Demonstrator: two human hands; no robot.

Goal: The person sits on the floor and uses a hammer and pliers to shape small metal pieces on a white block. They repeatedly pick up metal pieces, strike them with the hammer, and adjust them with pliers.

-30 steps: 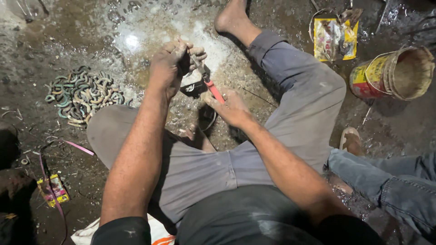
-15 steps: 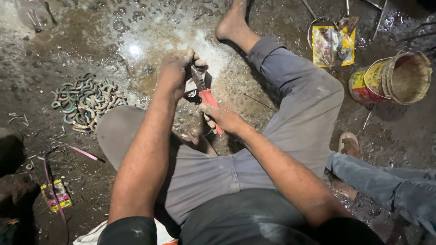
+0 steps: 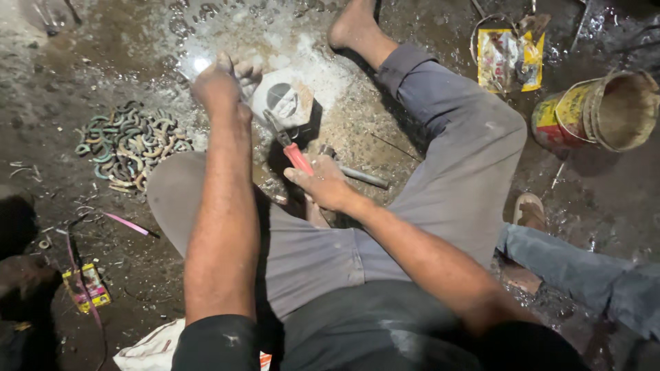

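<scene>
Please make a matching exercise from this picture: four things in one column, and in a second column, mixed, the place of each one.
Things:
1. pliers
2. pile of curved metal pieces
3. tin can
4. yellow packet

Places:
A. lying on its side at the right edge of the floor
B. on the floor left of the left arm
C. held by its red handle in the right hand
D. at the top, right of the raised knee

Pairs: 1-C, 2-B, 3-A, 4-D

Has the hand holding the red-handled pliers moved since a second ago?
Yes. The right hand with the red-handled pliers has drawn back toward the body, away from the pale anvil block.
</scene>
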